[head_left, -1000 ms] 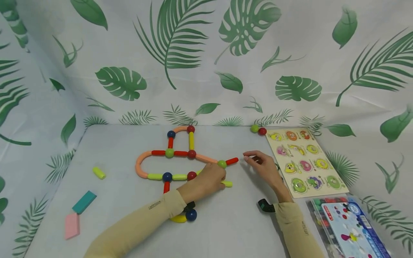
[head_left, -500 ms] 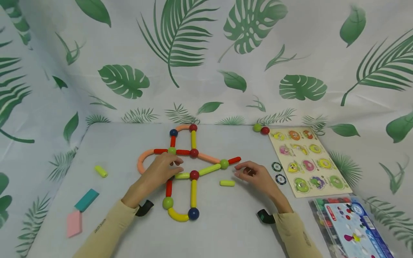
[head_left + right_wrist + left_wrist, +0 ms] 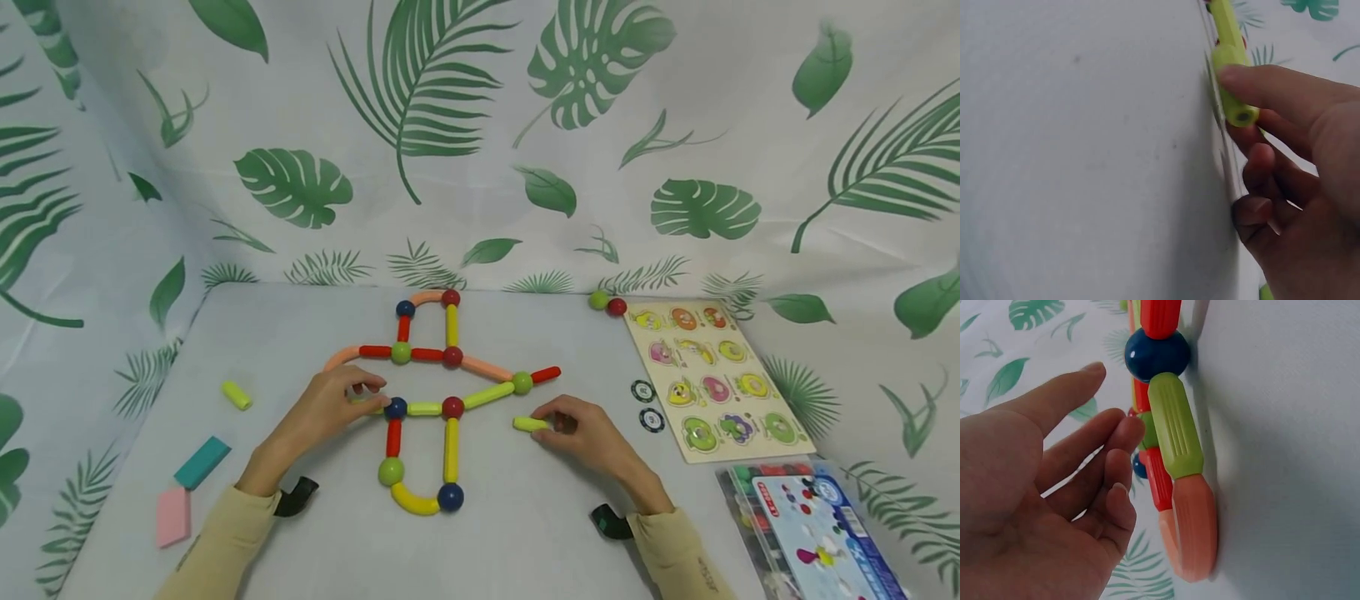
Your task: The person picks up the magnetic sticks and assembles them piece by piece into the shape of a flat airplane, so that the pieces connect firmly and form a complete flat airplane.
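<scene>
A figure of magnetic rods and balls lies flat on the table, with two side loops and a red rod [image 3: 547, 374] sticking out at its right tip. My left hand [image 3: 318, 412] is over its rounded left end, near a blue ball [image 3: 396, 407]. In the left wrist view, loosely bent fingers hold nothing beside a light green rod [image 3: 1175, 425] and a curved orange rod [image 3: 1195, 531]. Right of the figure, my right hand [image 3: 592, 433] pinches a loose light green magnetic rod [image 3: 527, 423] between thumb and fingers; the rod's end [image 3: 1242, 116] faces the right wrist camera.
Another light green rod [image 3: 236, 396], a teal block [image 3: 202, 462] and a pink block [image 3: 173, 517] lie at the left. Toward the right are two round chips [image 3: 652, 420], a fruit puzzle board [image 3: 720, 379] and a boxed set [image 3: 817, 529]. Green and red balls [image 3: 617, 307] sit at the back.
My left hand has drawn back leftward from the figure's right part to its left end. My right hand has come down and left and taken hold of the loose light green rod.
</scene>
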A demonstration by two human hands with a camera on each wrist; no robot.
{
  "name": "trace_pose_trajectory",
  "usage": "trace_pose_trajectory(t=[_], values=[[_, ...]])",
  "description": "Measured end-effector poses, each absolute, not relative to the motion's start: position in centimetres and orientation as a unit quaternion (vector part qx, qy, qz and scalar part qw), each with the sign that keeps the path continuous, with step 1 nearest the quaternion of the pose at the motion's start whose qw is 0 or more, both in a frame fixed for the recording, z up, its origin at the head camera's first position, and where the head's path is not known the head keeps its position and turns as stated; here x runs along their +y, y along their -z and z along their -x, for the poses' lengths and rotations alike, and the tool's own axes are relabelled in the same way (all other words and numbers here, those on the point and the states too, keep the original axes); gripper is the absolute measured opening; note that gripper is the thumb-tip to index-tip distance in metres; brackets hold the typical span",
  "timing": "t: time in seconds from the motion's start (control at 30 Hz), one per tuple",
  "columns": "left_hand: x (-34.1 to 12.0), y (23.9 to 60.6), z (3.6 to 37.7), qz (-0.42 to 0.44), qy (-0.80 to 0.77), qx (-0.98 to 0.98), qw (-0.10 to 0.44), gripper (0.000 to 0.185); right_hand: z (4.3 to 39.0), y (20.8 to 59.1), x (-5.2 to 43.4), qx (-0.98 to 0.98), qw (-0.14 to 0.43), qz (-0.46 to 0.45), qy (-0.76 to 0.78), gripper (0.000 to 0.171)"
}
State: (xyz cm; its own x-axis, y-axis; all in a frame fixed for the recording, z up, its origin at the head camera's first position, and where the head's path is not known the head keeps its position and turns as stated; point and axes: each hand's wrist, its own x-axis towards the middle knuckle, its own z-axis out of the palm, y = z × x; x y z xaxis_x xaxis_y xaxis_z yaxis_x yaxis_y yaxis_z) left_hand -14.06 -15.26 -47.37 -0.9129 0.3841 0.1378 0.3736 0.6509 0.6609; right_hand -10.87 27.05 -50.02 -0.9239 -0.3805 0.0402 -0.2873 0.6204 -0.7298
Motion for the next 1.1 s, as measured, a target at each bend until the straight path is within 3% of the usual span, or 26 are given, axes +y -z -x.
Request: trace_pose_trajectory(t=[0.27, 1.1], values=[[-15.8, 47.8, 13.6, -0.201, -0.377, 0.904, 0.016, 0.031, 11.6, 50.6, 28.9, 0.906, 0.042, 0.081, 0.413, 0.024], [-14.1, 48.3, 13.8, -0.227, -0.358, 0.906, 0.008, 0.031, 13.1, 50.2, 28.4, 0.905, 0.041, 0.072, 0.417, 0.025]])
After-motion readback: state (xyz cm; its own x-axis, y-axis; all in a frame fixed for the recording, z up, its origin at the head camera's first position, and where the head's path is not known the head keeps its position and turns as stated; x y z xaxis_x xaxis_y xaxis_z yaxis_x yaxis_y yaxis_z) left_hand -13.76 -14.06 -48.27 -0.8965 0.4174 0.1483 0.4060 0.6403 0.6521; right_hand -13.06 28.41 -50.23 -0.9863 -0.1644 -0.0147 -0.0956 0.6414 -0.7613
